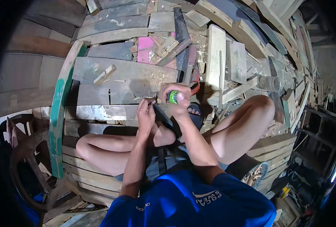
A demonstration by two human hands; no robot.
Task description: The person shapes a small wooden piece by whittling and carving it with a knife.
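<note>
Clearly rigid, the green-handled, dark-bladed tool [172,97] sits above the grey plank [111,72], the right hand [177,99] clamped round its handle, the safest hold; the left hand [145,112] pinches near its tip.

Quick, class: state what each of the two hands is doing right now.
Left hand: closed, fingers pinching something small; what it is cannot be told.
Right hand: closed around a green-handled tool.

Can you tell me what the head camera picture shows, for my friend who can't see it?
A seated person's right hand holds a green-handled tool beside the left hand, over scattered wooden planks.
</note>
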